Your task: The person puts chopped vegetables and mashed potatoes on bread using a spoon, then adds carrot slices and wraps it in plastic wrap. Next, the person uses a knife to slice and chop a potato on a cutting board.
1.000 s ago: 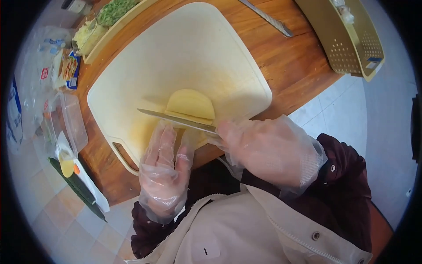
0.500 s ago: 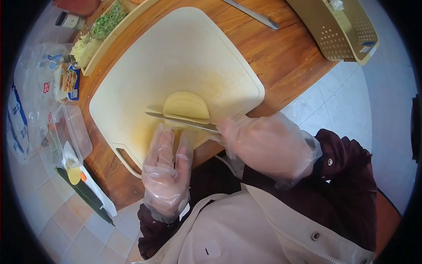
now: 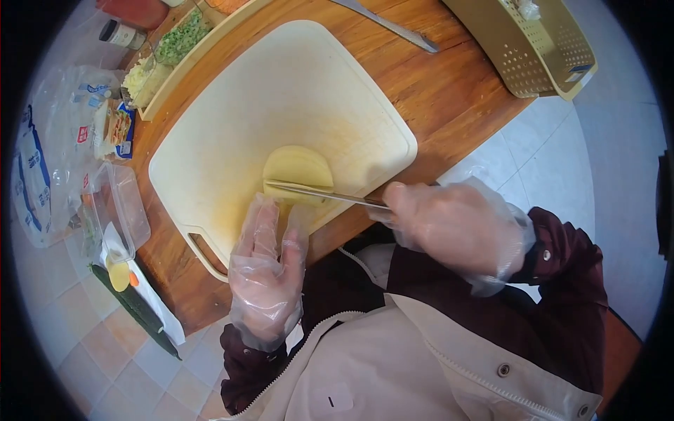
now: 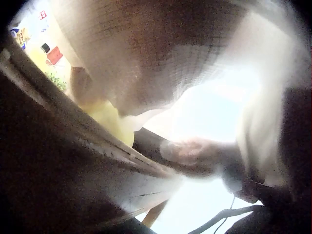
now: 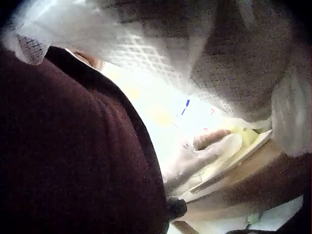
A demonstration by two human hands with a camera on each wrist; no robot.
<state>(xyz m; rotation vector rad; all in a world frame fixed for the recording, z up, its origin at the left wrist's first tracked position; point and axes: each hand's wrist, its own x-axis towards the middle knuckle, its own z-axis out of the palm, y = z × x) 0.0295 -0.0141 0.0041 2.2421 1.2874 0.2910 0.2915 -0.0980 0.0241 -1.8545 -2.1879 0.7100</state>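
A pale yellow peeled potato [image 3: 298, 165] lies on the white cutting board [image 3: 260, 91], its flat cut side toward the person. In the head view the knife [image 3: 337, 196] crosses its near side, blade tip at the left part of the potato. My right hand [image 3: 460, 228], in a clear plastic glove, grips the handle, which its fingers mostly hide. My left hand [image 3: 267, 281], gloved too, holds the potato's near part between fingers and thumb, just below the blade. The right wrist view shows the left hand [image 5: 209, 151] right at the potato [image 5: 248, 136].
A clear plastic box [image 3: 126, 203], a cucumber [image 3: 137, 309] and a small yellow piece [image 3: 119, 276] are at the left. Past the board stands a wooden tray [image 3: 200, 63] with chopped greens [image 3: 182, 38]. A metal utensil [image 3: 393, 27] and a perforated gold basket [image 3: 519, 67] are at the far right.
My right hand has drawn the knife back to the right, so its tip now sits over the potato rather than left of it. The left hand stays at the potato.
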